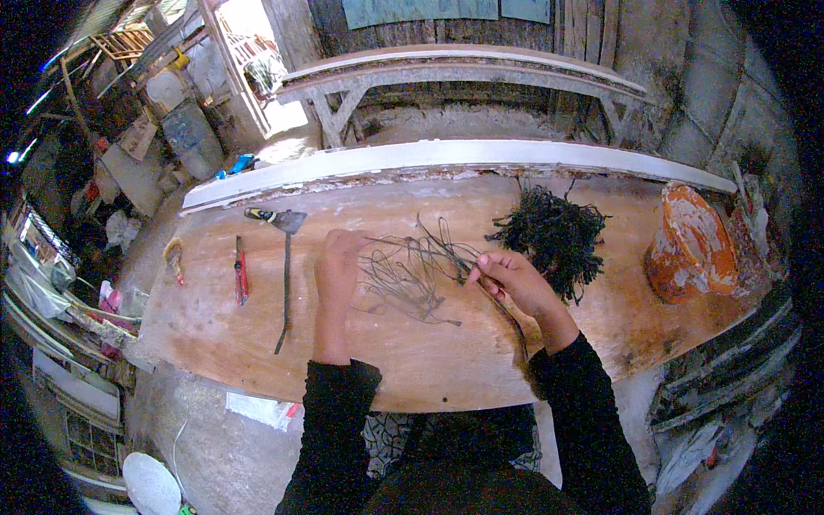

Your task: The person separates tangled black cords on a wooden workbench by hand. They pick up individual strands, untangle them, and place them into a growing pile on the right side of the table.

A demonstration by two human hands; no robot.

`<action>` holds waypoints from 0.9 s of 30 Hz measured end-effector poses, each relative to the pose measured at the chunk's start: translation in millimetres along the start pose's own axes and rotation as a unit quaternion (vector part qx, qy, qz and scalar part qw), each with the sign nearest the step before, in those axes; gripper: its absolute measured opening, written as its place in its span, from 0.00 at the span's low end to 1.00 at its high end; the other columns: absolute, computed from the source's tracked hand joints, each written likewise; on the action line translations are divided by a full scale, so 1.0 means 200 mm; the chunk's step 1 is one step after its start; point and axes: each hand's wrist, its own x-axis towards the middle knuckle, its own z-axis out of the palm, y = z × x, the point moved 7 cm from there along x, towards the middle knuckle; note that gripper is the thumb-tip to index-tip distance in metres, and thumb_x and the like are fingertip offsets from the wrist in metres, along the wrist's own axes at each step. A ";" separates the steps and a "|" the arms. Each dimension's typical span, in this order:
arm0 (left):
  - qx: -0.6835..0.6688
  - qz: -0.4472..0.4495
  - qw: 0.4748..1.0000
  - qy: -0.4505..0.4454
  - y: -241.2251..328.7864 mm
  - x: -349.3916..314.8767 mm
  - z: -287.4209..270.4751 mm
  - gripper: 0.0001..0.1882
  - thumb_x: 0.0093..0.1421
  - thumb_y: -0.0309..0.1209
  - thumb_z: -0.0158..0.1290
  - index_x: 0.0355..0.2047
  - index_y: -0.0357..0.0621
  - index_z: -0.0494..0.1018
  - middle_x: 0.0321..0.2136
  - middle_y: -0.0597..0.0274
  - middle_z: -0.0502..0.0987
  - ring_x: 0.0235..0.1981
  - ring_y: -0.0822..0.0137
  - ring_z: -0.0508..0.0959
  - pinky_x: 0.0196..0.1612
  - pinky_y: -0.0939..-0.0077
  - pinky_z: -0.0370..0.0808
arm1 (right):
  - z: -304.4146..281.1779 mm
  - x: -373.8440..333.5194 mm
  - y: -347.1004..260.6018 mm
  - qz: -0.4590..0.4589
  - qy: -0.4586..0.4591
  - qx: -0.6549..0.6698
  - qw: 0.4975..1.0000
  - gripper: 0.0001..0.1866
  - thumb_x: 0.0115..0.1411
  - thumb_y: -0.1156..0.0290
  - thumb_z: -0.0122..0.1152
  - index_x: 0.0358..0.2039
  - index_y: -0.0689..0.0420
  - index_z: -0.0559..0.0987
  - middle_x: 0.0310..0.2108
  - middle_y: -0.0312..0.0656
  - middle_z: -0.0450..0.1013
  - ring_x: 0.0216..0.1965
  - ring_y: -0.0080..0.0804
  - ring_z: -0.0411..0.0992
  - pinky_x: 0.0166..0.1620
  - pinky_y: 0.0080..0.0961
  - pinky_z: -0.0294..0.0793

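Over the middle of a wooden board (386,369), my two hands stretch a loose tangle of thin dark strands (421,257) between them; wire or cord, I cannot tell. My right hand (515,283) pinches the strands between thumb and fingers, and a longer dark piece hangs below it toward the sleeve. My left hand (339,257) is closed at the other end, its fingertips mostly turned away. The strands' lower part looks blurred. Just beyond my right hand lies a heap of black knotted strands (554,240).
Left on the board are a brush (174,260), red-handled pliers (240,273), a scraper (279,220) and a thin dark bar (286,296). A paint-smeared orange bucket (691,245) stands at right. A long white beam (455,157) borders the far edge; a bench (481,73) is behind.
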 end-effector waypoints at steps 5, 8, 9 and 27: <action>-0.008 -0.021 1.000 0.018 -0.04 0.01 -0.04 0.08 0.48 0.23 0.44 0.27 0.40 0.72 0.24 0.58 0.69 0.28 0.62 0.71 0.32 0.75 0.66 | -0.02 0.00 -0.03 -0.051 0.015 0.111 0.992 0.12 0.53 0.62 0.49 0.23 0.58 0.71 0.17 0.29 0.66 0.14 0.13 0.58 0.19 0.10 0.57; 0.028 0.027 0.998 0.042 -0.05 0.00 -0.03 0.08 0.48 0.23 0.44 0.27 0.40 0.72 0.23 0.57 0.69 0.28 0.62 0.71 0.32 0.75 0.66 | -0.04 0.00 -0.04 -0.070 0.006 0.181 0.981 0.11 0.51 0.63 0.51 0.25 0.58 0.71 0.17 0.30 0.66 0.15 0.14 0.59 0.19 0.10 0.56; 0.015 0.014 0.999 0.033 -0.06 0.00 -0.02 0.08 0.48 0.23 0.43 0.27 0.40 0.72 0.24 0.57 0.69 0.28 0.62 0.71 0.32 0.75 0.66 | -0.05 0.00 -0.05 -0.085 -0.025 0.200 0.976 0.09 0.51 0.65 0.52 0.26 0.58 0.71 0.18 0.31 0.66 0.17 0.15 0.61 0.21 0.10 0.58; -0.356 -0.329 0.845 -0.225 0.16 -0.24 0.40 0.10 0.50 0.32 0.50 0.31 0.39 0.69 0.27 0.66 0.72 0.26 0.75 0.71 0.29 0.82 0.71 | -0.04 0.04 0.00 -0.135 0.025 0.332 0.933 0.06 0.51 0.73 0.51 0.30 0.56 0.69 0.26 0.35 0.68 0.25 0.21 0.66 0.31 0.17 0.67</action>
